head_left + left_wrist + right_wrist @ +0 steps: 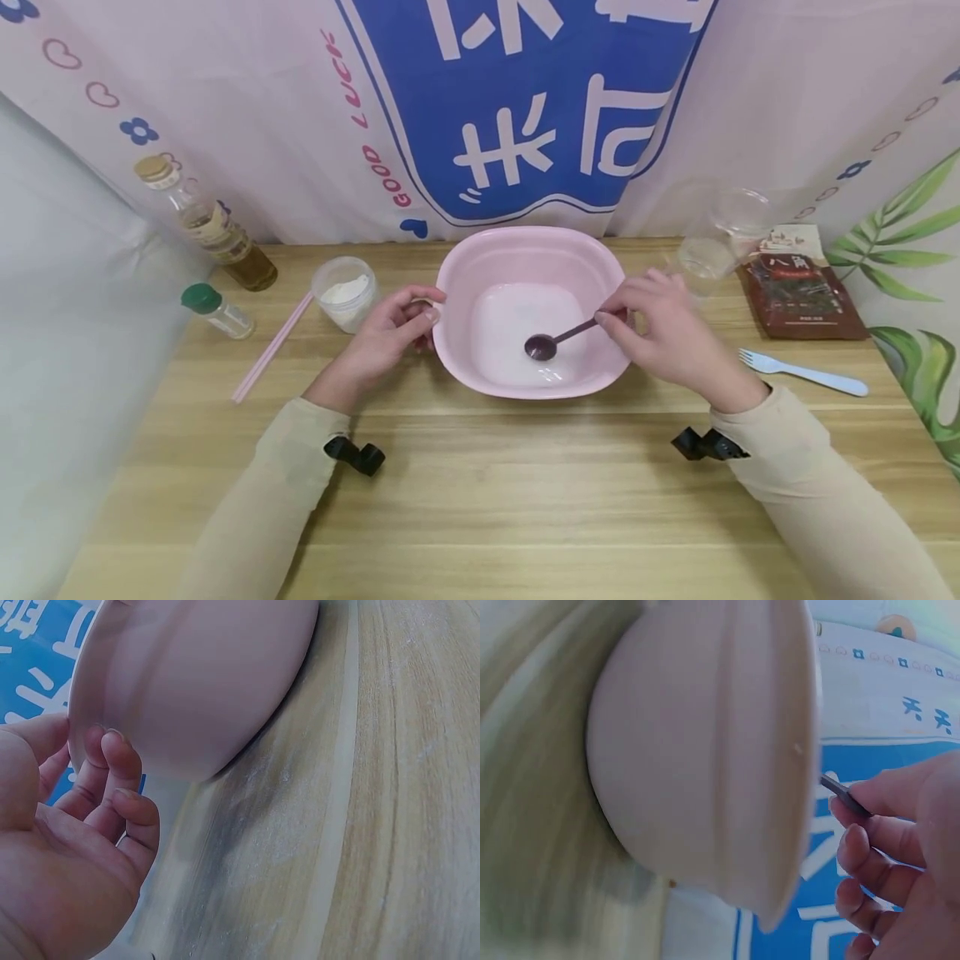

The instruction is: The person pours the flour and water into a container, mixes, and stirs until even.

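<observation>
A pink plastic basin [531, 240] stands on the table with a whitish, shiny layer at its bottom. At its left side, my left hand [393, 329] holds the rim between thumb and curled fingers; the left wrist view shows the fingertips against the basin's outer wall [202, 675]. Over the right rim, my right hand [660, 329] pinches the handle of a dark brown spoon [540, 347]. The spoon's bowl is down inside the basin, over the whitish layer. In the right wrist view only a short piece of the handle [844, 796] shows; the basin hides the rest.
Left of the basin are a tub of white powder [347, 293], pink chopsticks [272, 348], a green-capped shaker [217, 311] and a corked bottle [217, 233]. To the right are a clear plastic cup [708, 254], a dark red packet [802, 296] and a light blue fork [806, 372].
</observation>
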Demonstrator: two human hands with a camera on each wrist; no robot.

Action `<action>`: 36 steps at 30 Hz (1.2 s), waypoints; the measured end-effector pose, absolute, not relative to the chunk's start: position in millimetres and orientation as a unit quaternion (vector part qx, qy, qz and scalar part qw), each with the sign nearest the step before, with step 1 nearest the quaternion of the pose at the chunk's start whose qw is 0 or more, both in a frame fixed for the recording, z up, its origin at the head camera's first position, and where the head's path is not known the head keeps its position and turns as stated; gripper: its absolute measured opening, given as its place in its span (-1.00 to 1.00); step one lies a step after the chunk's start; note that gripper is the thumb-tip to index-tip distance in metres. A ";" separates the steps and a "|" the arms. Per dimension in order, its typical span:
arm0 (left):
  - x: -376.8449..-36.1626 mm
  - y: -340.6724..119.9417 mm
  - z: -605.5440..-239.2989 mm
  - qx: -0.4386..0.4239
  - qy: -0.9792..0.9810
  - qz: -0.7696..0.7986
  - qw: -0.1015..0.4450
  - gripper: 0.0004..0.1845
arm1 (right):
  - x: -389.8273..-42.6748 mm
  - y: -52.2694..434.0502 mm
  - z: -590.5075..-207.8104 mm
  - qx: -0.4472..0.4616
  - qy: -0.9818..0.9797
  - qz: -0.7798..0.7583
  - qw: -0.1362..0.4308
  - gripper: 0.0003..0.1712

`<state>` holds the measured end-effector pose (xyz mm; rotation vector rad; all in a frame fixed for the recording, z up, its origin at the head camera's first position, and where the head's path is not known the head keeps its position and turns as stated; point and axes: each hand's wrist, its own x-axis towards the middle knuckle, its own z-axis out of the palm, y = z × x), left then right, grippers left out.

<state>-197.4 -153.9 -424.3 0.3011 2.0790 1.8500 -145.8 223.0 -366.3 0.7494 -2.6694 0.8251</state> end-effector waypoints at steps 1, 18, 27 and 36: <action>-197.3 -153.7 -424.2 0.107 0.732 0.652 0.170 -0.64 | -145.8 220.8 -367.5 0.255 -0.917 0.283 0.116 -0.97; -197.9 -153.3 -424.3 0.108 0.731 0.652 0.168 -0.65 | -153.9 227.8 -367.7 0.170 -0.936 0.277 0.137 -0.91; -198.6 -154.2 -425.3 0.107 0.733 0.651 0.165 -0.65 | -155.0 229.5 -365.0 0.164 -0.949 0.253 0.089 -0.89; -198.6 -153.1 -425.0 0.109 0.732 0.651 0.166 -0.65 | -158.0 215.8 -373.4 0.147 -0.946 0.262 0.122 -0.87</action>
